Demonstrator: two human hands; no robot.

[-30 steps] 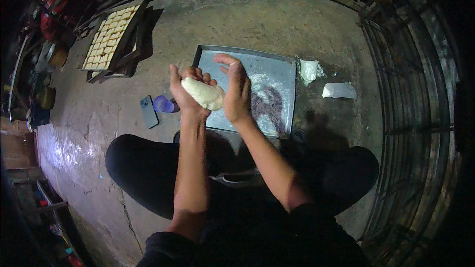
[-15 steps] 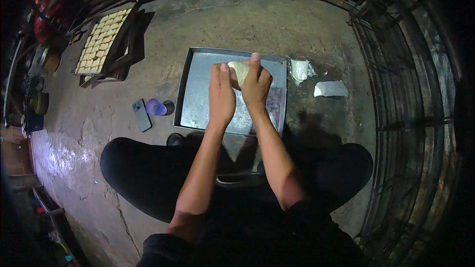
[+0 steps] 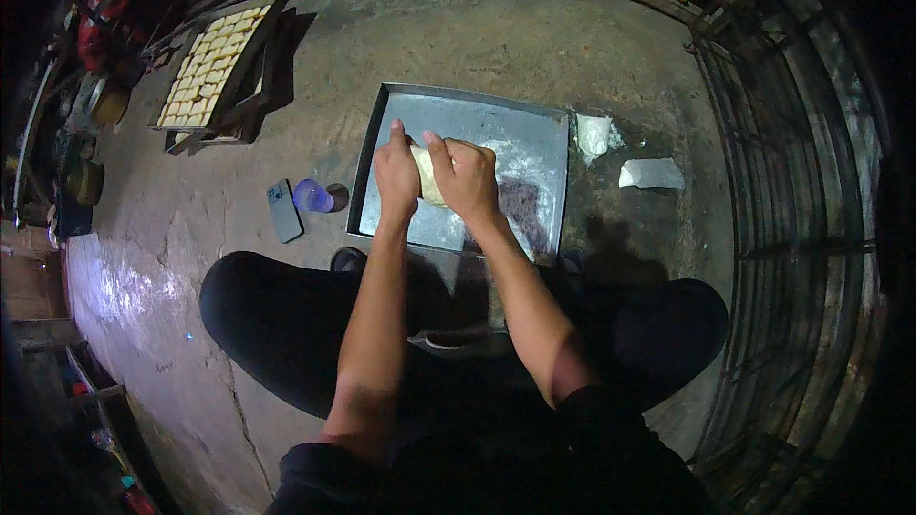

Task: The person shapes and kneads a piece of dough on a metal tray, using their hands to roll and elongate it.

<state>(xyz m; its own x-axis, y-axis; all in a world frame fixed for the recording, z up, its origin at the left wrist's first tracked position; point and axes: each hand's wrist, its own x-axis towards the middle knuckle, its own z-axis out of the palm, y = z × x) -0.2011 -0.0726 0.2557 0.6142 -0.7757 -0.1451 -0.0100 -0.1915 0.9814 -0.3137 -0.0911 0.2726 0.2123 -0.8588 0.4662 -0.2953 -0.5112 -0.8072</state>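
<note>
A pale lump of dough point(image 3: 429, 176) is gripped between my two hands, over the left half of a shallow metal tray point(image 3: 458, 100). My left hand point(image 3: 396, 172) closes around its left side, thumb pointing up. Around the right side curl the fingers of my right hand point(image 3: 465, 176), its thumb lying along the top. Much of the dough is covered by my palms and fingers. White flour point(image 3: 520, 234) dusts the tray's bottom on the right. Whether the dough touches the tray, I cannot tell.
Right of the tray lie an open bag of white powder point(image 3: 593, 136) and a white packet point(image 3: 652, 174). A phone point(image 3: 284, 211) and a purple cup point(image 3: 310, 195) are at left. Farther off stands a tray of pale dough pieces point(image 3: 218, 62). Dark racks point(image 3: 801, 248) line the right side.
Both hands have moved left and slightly nearer over the tray with the dough. My right fingers now wrap over it more, and the whole view has shifted a little.
</note>
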